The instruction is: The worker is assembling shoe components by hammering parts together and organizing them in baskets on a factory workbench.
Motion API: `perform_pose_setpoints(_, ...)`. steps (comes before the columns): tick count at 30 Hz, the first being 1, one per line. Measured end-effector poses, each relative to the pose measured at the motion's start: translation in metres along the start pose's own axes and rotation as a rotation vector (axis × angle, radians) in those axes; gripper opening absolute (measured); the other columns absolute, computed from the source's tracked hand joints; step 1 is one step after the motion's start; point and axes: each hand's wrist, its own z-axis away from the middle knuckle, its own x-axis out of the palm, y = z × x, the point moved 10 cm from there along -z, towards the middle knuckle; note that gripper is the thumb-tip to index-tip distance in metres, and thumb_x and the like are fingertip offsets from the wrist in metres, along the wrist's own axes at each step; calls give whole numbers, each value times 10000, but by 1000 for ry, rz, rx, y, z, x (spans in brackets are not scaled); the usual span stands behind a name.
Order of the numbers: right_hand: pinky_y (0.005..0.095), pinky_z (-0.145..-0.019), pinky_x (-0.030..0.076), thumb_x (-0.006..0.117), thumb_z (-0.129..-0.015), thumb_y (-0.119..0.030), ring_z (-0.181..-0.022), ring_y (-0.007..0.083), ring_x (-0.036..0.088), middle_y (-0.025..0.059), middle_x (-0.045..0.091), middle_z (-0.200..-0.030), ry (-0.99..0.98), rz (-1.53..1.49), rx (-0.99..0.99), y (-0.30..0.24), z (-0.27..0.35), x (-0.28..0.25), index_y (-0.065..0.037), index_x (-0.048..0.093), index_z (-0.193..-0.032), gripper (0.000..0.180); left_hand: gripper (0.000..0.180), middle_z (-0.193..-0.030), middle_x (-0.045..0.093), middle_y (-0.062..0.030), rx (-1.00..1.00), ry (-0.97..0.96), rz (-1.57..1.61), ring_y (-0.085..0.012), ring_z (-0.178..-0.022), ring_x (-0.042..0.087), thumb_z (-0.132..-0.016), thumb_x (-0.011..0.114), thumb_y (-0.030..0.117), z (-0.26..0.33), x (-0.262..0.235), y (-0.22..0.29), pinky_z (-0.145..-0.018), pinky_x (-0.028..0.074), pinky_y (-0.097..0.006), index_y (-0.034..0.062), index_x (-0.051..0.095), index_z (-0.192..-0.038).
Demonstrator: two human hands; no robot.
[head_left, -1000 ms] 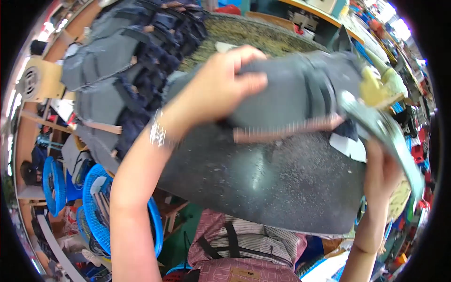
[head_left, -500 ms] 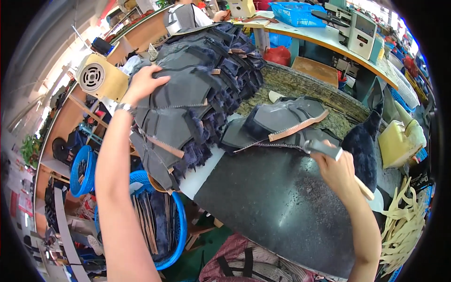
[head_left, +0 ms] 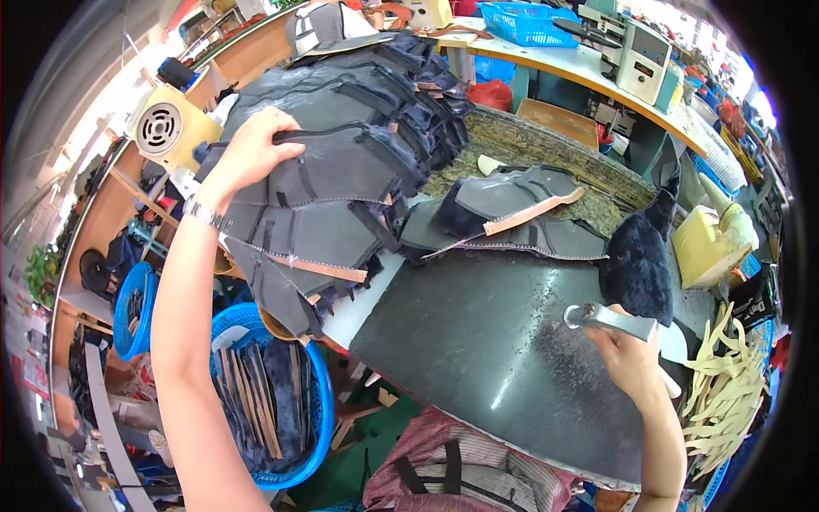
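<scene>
On the left, my left hand (head_left: 252,152) takes hold of the top edge of a dark grey boot upper (head_left: 328,166) with fur lining. Its thumb lies on the grey face, and the fingers go over the edge. That piece lies in a large overlapping pile of similar uppers (head_left: 307,96). My right hand (head_left: 630,358) is closed round a hammer (head_left: 612,321) with a metal head and a pale handle, held over the dark work slab (head_left: 461,324). Two more uppers (head_left: 512,205), one upon the other, lie at the slab's far edge.
A dark furry piece (head_left: 640,269) and a yellow container (head_left: 715,247) stand at the right, near pale strips (head_left: 725,392). Below the pile is a blue basket (head_left: 324,410) of dark pieces. A bench with machines (head_left: 644,60) runs along the back.
My right hand has brought the hammer nearer and to the right, away from the two uppers. My left hand has shifted slightly left, and the upper's edge now shows between thumb and fingers.
</scene>
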Motion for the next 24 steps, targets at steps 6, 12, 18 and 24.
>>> perform_pose_setpoints(6,366,-545,466,688,-800,-145,-600,308,610,128,607,-680,-40,-51,-66,-18,-1,21,-47,636,-847,121,194,-1168,628,-90,-2,-615,411,-152,-963,582,-721,742,86,37,8,52,-859,456,-286,-5,630,-851)
perform_pose_setpoints(12,384,-535,464,694,-801,-183,-583,315,601,130,609,-671,-17,33,-151,-20,5,19,-57,627,-827,145,174,-752,649,-110,335,-151,464,-255,-682,638,-765,699,178,57,-88,189,-631,500,-318,29,665,-847)
perform_pose_setpoints(18,403,-541,445,672,-798,-175,-588,326,588,139,599,-661,54,159,16,5,36,-21,-71,631,-858,127,348,-966,634,-138,795,-898,1347,-282,-902,623,-824,695,289,146,32,392,-777,484,-367,9,630,-1020)
perform_pose_setpoints(24,331,-569,448,684,-830,-215,-623,206,598,96,592,-705,-28,-4,383,38,125,-60,-61,636,-873,167,294,-755,636,-214,751,-961,1203,-382,-743,630,-766,676,269,189,133,517,-657,487,-444,-4,649,-871)
